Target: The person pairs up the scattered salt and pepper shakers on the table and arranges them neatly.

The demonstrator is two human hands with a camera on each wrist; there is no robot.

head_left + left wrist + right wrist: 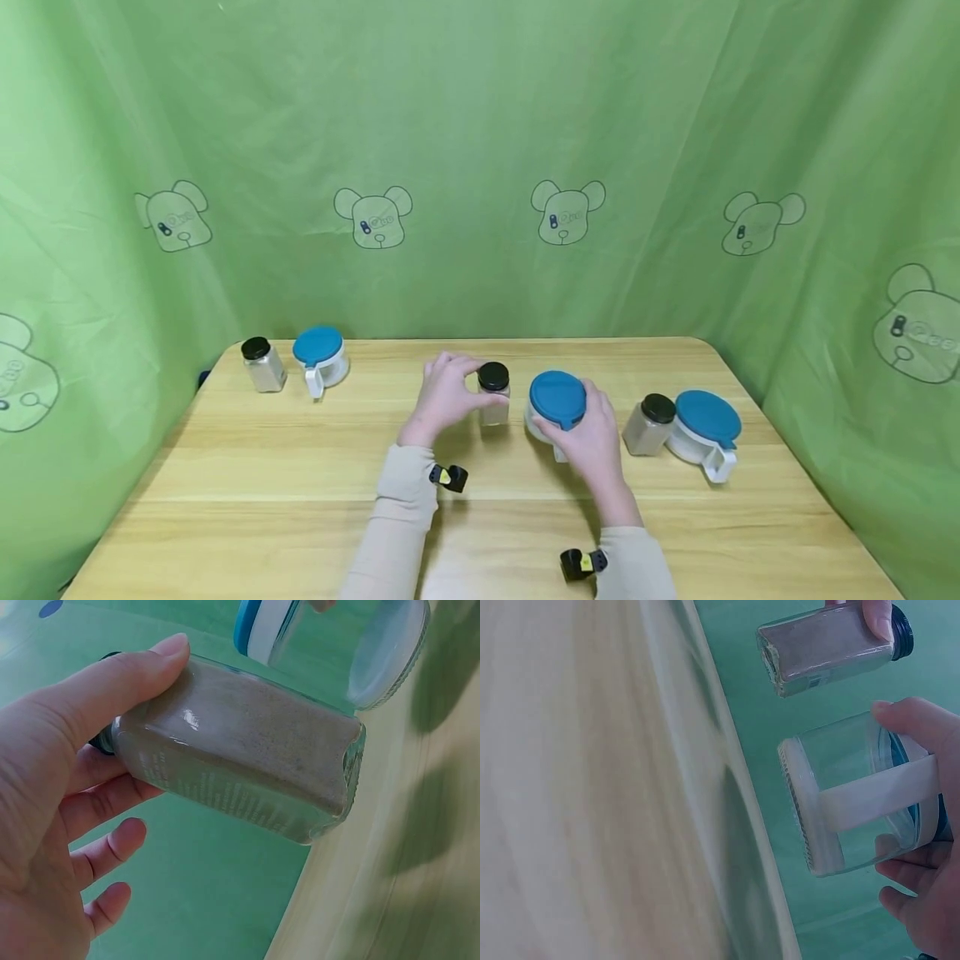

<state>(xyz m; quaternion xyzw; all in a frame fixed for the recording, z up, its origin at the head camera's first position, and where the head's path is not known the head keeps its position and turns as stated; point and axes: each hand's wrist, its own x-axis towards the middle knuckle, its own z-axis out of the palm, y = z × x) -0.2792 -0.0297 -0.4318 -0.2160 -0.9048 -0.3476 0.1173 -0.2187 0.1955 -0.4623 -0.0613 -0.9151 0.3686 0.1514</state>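
My left hand grips a square glass spice jar near its black lid, thumb on one side and fingers on the other. Greyish powder fills most of that jar, as the left wrist view shows. To its right, my right hand holds a round clear seasoning pot around its blue lid. A white handle runs down the pot's side, and some white contents lie at the bottom. Both vessels are upright, apart from each other, and look raised off the wooden table, with shadows beneath.
At the far left of the table stand another black-lidded spice jar and another blue-lidded pot. A similar spice jar and blue-lidded pot stand close together on the right. A green curtain surrounds the back and sides.
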